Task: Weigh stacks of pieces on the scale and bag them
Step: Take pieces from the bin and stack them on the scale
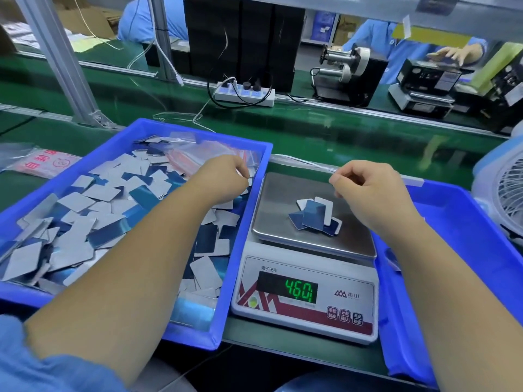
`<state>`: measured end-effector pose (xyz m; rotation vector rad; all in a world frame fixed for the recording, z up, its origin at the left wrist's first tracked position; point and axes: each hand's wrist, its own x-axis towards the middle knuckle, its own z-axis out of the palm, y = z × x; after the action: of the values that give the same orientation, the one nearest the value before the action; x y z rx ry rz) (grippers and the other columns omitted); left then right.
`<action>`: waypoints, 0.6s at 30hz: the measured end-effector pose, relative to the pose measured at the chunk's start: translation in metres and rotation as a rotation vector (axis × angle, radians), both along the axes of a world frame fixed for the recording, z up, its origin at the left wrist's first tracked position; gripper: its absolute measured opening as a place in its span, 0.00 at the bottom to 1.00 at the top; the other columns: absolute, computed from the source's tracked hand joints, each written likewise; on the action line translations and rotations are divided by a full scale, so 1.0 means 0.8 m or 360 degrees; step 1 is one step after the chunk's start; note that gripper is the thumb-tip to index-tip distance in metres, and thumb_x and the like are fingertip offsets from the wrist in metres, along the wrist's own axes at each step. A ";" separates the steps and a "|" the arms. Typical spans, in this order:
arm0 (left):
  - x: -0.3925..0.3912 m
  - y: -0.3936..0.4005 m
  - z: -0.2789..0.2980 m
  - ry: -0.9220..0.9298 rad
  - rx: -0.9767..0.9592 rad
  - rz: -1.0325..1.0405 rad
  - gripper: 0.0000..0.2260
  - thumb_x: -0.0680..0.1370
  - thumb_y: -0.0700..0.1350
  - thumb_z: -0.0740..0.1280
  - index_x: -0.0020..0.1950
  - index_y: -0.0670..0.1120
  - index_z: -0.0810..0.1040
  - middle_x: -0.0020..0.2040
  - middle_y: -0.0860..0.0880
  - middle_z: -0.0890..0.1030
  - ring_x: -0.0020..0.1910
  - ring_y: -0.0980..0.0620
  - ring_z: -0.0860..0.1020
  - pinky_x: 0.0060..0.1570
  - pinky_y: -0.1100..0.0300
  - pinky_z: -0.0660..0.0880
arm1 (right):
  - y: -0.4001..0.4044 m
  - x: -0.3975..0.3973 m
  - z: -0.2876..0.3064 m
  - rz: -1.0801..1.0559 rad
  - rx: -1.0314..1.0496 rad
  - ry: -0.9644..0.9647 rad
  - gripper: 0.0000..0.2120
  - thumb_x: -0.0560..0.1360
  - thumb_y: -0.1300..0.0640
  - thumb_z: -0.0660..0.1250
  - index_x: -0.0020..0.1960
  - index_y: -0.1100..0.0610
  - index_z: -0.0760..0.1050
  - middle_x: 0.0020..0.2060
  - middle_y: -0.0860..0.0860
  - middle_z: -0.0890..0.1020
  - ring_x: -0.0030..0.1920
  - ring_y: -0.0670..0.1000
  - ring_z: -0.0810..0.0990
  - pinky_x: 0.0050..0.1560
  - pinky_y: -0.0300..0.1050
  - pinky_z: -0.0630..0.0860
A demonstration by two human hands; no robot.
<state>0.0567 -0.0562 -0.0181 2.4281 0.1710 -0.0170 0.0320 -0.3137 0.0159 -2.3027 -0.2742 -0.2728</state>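
Observation:
A white digital scale [307,299] stands between two blue trays, its green display lit. A small loose pile of blue and white pieces [315,215] lies on its steel pan [277,202]. The left blue tray [243,250] is full of several flat blue and silvery pieces [93,210] plus clear bags with red print [186,159] at its far side. My left hand [223,179] is curled over the tray's far right corner, fingertips pinched on something small and pale. My right hand [365,188] hovers over the pan's far edge, fingers curled; whether it holds anything is unclear.
A second blue tray [452,250] sits to the right of the scale, a white fan [506,199] beyond it. A packet of red-printed bags [42,162] lies left of the full tray. A power strip [244,94], label dispenser [345,72] and other workers are across the green belt.

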 end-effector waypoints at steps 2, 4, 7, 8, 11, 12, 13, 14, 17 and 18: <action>-0.001 0.003 0.009 0.0184 0.0329 -0.0221 0.09 0.75 0.39 0.66 0.50 0.52 0.79 0.44 0.54 0.78 0.42 0.55 0.75 0.36 0.62 0.70 | 0.000 0.000 0.000 0.0010 -0.0015 0.0004 0.11 0.74 0.55 0.66 0.34 0.48 0.78 0.31 0.41 0.81 0.28 0.39 0.73 0.27 0.27 0.66; -0.004 0.008 0.019 0.0390 0.0559 -0.0440 0.09 0.73 0.42 0.71 0.50 0.54 0.80 0.47 0.54 0.80 0.46 0.53 0.78 0.44 0.58 0.76 | 0.001 0.000 0.000 0.0015 -0.0023 0.0005 0.11 0.74 0.56 0.66 0.34 0.48 0.78 0.30 0.41 0.81 0.28 0.39 0.73 0.28 0.27 0.66; -0.016 0.010 0.032 0.0678 0.0788 -0.0711 0.14 0.69 0.50 0.78 0.51 0.58 0.79 0.51 0.59 0.79 0.52 0.52 0.79 0.58 0.51 0.77 | 0.002 -0.001 0.000 0.0028 -0.0028 0.0016 0.11 0.74 0.55 0.66 0.35 0.48 0.78 0.31 0.42 0.81 0.28 0.39 0.73 0.28 0.29 0.66; -0.020 0.009 0.034 0.0741 0.0859 -0.0784 0.18 0.67 0.52 0.79 0.53 0.59 0.78 0.52 0.60 0.78 0.53 0.52 0.78 0.59 0.51 0.76 | 0.002 -0.001 0.000 0.0029 -0.0033 0.0022 0.10 0.75 0.55 0.65 0.35 0.48 0.78 0.31 0.42 0.82 0.28 0.39 0.73 0.28 0.30 0.66; -0.026 0.005 0.034 0.0794 0.1024 -0.0888 0.25 0.65 0.56 0.80 0.56 0.60 0.71 0.49 0.62 0.73 0.50 0.53 0.75 0.50 0.55 0.74 | 0.004 -0.002 0.000 0.0026 -0.0041 0.0039 0.10 0.75 0.55 0.65 0.36 0.48 0.79 0.32 0.43 0.82 0.29 0.39 0.72 0.31 0.36 0.67; -0.026 0.005 0.033 0.0794 0.1060 -0.0897 0.26 0.65 0.55 0.81 0.56 0.60 0.69 0.48 0.62 0.72 0.47 0.55 0.75 0.46 0.56 0.72 | 0.004 -0.003 0.000 0.0028 -0.0046 0.0043 0.10 0.75 0.55 0.65 0.36 0.48 0.79 0.32 0.43 0.82 0.28 0.39 0.72 0.31 0.36 0.67; -0.027 0.005 0.030 0.0801 0.1073 -0.0896 0.28 0.65 0.54 0.81 0.56 0.59 0.68 0.48 0.61 0.72 0.47 0.54 0.75 0.45 0.55 0.72 | 0.004 -0.003 0.000 0.0032 -0.0051 0.0047 0.10 0.75 0.55 0.65 0.36 0.48 0.79 0.32 0.43 0.82 0.28 0.39 0.72 0.31 0.36 0.66; -0.027 0.006 0.028 0.0815 0.1068 -0.0888 0.29 0.65 0.53 0.81 0.58 0.58 0.68 0.50 0.59 0.73 0.49 0.51 0.76 0.49 0.54 0.74 | 0.004 -0.003 0.000 0.0033 -0.0052 0.0053 0.10 0.75 0.55 0.65 0.36 0.48 0.79 0.32 0.43 0.82 0.28 0.39 0.72 0.31 0.37 0.67; -0.027 0.008 0.027 0.0842 0.1035 -0.0865 0.31 0.64 0.52 0.82 0.60 0.55 0.70 0.55 0.55 0.75 0.54 0.47 0.78 0.57 0.48 0.76 | 0.004 -0.004 0.001 0.0023 -0.0048 0.0065 0.10 0.75 0.55 0.66 0.36 0.49 0.79 0.32 0.43 0.82 0.29 0.39 0.73 0.32 0.39 0.67; -0.027 0.009 0.027 0.0840 0.1021 -0.0865 0.30 0.64 0.51 0.82 0.60 0.55 0.71 0.54 0.55 0.75 0.53 0.48 0.77 0.56 0.49 0.77 | 0.004 -0.004 0.001 0.0020 -0.0052 0.0064 0.10 0.76 0.55 0.66 0.36 0.49 0.79 0.32 0.43 0.82 0.29 0.40 0.73 0.32 0.39 0.67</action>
<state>0.0349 -0.0490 0.0036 2.9721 -0.3031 -0.9841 0.0290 -0.3108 0.0165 -2.3353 -0.2749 -0.2171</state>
